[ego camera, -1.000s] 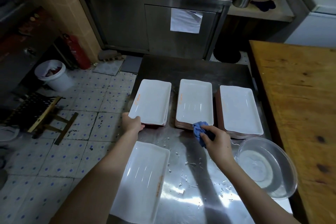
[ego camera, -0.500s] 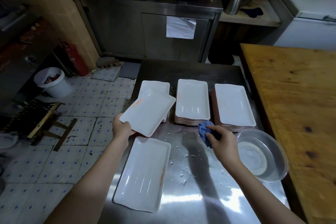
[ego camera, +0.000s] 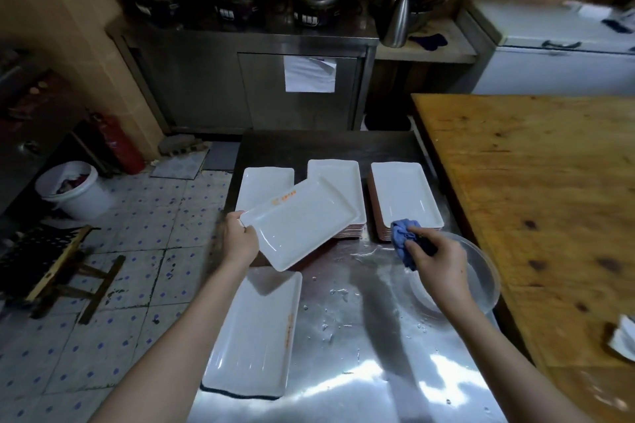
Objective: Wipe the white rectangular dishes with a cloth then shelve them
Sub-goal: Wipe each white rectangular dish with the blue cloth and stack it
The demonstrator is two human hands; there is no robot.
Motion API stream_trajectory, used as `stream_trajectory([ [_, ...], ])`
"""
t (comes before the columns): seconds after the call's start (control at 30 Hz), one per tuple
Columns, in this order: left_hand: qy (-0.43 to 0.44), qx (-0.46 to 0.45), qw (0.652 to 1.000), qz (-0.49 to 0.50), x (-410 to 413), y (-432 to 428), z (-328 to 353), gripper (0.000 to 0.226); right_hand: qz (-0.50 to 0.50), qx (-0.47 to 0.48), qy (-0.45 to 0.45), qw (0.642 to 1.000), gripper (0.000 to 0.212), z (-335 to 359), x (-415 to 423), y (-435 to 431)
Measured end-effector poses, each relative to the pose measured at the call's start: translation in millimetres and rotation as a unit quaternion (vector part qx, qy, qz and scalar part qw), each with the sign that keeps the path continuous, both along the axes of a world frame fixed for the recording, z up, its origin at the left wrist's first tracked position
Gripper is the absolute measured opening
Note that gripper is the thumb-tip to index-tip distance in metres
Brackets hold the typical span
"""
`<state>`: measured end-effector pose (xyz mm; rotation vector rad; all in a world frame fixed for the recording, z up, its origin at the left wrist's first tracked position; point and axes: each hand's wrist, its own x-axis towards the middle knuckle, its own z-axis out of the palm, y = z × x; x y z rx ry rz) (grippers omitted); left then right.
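Left hand (ego camera: 239,241) grips glossy rectangular dish (ego camera: 299,224) — tilted | right hand (ego camera: 438,259) clutches crumpled blue cloth (ego camera: 402,240)

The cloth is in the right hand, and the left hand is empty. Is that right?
Not quite. The cloth is in the right hand, but the left hand is not empty: it grips a white dish by one corner. The head view shows this.

A white rectangular dish (ego camera: 299,223) hangs tilted in the left hand (ego camera: 240,241), overlapping the far left stack (ego camera: 264,184) and middle stack (ego camera: 338,172); the right stack (ego camera: 402,196) stands beside them. Another dish (ego camera: 254,330) lies flat, near left on the bench (ego camera: 347,326). The right hand (ego camera: 438,263) grips a crumpled blue cloth (ego camera: 401,240).
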<state>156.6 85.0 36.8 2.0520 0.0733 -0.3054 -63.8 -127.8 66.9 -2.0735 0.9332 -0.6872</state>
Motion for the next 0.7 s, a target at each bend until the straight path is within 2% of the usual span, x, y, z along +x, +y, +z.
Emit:
stream_trajectory([
  [0.47, 0.006, -0.019, 0.993, -0.120, -35, -64, 32, 0.035, -0.068, 0.019, -0.013, 0.997, 0.021, 7, -38, -26],
  [0.7, -0.051, -0.020, 0.983, -0.177, -50, -86, 53, 0.034, -0.075, 0.038, -0.016, 0.996, 0.024, 5, -40, -34],
])
